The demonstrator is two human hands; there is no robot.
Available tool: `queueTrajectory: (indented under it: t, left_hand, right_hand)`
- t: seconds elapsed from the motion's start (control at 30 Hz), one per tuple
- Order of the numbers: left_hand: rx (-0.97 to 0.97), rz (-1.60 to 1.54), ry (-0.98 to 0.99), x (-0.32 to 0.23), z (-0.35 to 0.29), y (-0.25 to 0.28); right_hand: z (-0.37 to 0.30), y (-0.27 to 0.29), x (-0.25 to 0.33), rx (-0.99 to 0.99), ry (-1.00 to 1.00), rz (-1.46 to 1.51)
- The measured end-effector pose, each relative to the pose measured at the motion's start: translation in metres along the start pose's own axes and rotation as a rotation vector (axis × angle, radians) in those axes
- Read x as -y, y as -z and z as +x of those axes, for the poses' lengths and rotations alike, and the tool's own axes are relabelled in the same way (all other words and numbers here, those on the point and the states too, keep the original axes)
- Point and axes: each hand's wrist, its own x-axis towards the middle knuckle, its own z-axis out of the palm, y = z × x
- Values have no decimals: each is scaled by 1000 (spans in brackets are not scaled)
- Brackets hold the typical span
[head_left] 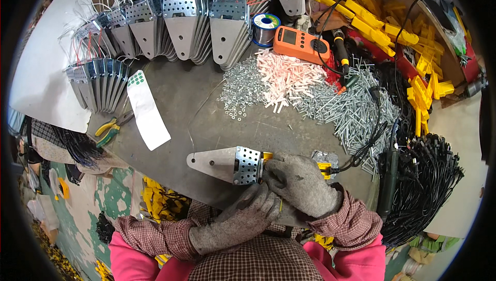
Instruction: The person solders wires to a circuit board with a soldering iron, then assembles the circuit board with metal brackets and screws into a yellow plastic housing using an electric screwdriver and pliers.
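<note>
Crosswise over the tabletop (178, 92), a tapered metal piece (217, 164) points its narrow tip left, its yellow end (267, 156) at the nearer, curled right hand (304, 184), the left hand (245, 211) half-closed just below, either's hold impossible to tell.

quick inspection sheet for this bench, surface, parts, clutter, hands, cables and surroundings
Surface: grey tabletop, scratched.
Parts: tapered metal piece with perforated end, lying flat; similar pieces in stacks at the far side.
Clutter: loose washers, pale sleeves and screws; orange meter, pliers, white strip.
Hands: both gloved; right hand by the perforated end, left hand just below; grip unclear.
Cables: black bundle at right.
Surroundings: patchy green floor, lower left.
</note>
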Motion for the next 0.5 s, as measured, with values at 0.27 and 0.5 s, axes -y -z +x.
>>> queueTrajectory:
  t: [0.27, 0.5]
  left_hand:
    - [27, -22, -149, 8, 7, -6]
    - [-27, -81, 4, 9, 1, -7]
  right_hand:
    - [-20, -22, -30, -47, -21, 439]
    - [-38, -25, -34, -139, 339, -62]
